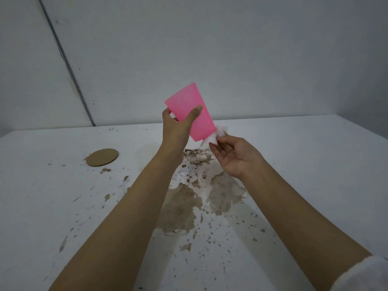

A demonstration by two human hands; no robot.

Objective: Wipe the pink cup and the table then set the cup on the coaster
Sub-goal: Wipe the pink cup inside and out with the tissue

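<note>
Head view: left hand (178, 122) gripped the pink cup (189, 110) near its rim, tilted, aloft over mid-table (315, 164). Right hand (233, 156) pinched a white tissue (216, 135) against the cup's base. Best to turn the cup while rubbing, keeping the grip firm. Coaster (102, 157) lay toward the far left edge. No writing legible anywhere.

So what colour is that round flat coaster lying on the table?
Brown, like plain cardboard; the round flat coaster shows in the head view.
</note>
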